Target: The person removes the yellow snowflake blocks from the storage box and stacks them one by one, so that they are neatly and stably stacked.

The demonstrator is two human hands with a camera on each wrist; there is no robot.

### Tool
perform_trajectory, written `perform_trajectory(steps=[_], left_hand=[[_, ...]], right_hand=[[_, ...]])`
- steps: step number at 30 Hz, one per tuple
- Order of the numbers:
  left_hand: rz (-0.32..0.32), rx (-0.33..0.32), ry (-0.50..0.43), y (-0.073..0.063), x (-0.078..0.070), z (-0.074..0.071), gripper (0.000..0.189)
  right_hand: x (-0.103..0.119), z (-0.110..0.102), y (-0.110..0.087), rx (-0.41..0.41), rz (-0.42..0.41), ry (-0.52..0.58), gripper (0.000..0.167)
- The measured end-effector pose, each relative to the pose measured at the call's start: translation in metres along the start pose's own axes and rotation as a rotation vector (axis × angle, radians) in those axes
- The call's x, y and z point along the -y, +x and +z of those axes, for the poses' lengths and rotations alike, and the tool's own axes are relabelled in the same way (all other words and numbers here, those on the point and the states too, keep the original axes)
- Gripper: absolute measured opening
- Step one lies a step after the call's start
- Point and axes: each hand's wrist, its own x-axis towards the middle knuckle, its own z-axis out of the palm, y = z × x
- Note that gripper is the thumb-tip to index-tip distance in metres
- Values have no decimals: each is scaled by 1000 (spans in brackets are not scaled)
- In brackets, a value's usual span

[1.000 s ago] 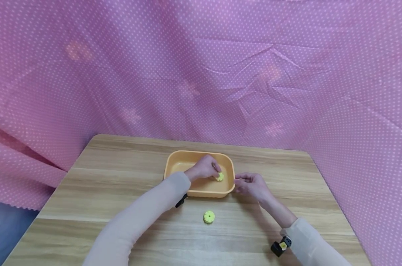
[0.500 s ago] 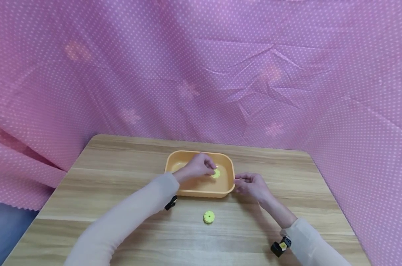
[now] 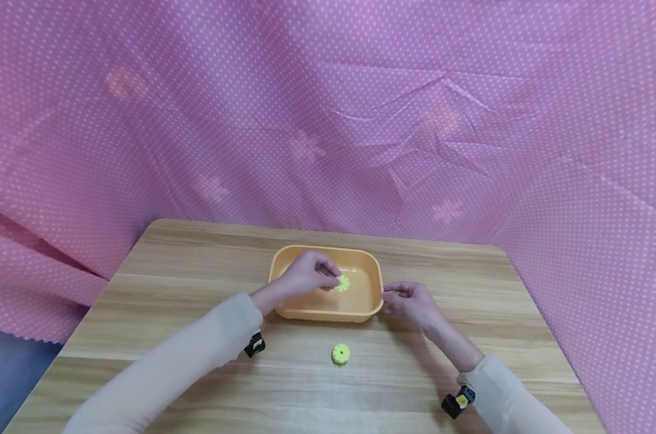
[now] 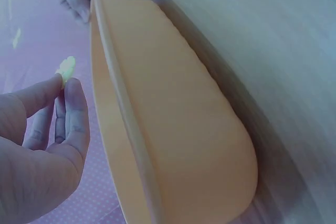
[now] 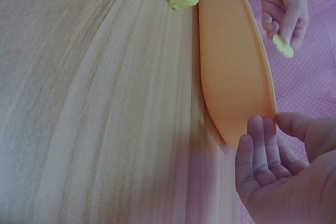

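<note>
My left hand (image 3: pixel 309 272) pinches a thin yellow flower-shaped disc (image 3: pixel 343 283) between thumb and fingertips. In the left wrist view this disc (image 4: pixel 66 71) is tilted on edge, apart from the rim of the orange box (image 4: pixel 173 114). Seen from the head, hand and disc are over the inside of the rectangular box (image 3: pixel 328 316). With thumb and fingers on either side of its right rim, my right hand (image 3: pixel 412 303) holds the box; the right wrist view shows that grip, the thumb (image 5: pixel 294 124) at the rim and the fingertips against the outer wall.
A short stack of yellow flower-shaped discs (image 3: pixel 341 354), with a hole in the top one, stands on the wooden table (image 3: pixel 442 374) in front of the box. Pink dotted cloth (image 3: pixel 328 150) hangs behind the table and along its sides.
My left hand has moved left over the box, carrying the yellow disc from near the right end towards the middle. The right hand, box and stack have stayed put.
</note>
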Motion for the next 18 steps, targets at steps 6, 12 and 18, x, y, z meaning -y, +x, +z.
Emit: perform_trajectory(steps=[6,12,18], left_hand=[[13,-1,-23,-15,-2,0,16],[4,8,-53,-31,-4,3,15],[-14,28,-125,-46,-2,9,17]], right_hand=[[0,-2,-1,11,-11,-3,40],[2,0,-2,3,4,3,40],[1,0,-2,0,6,-1,39]])
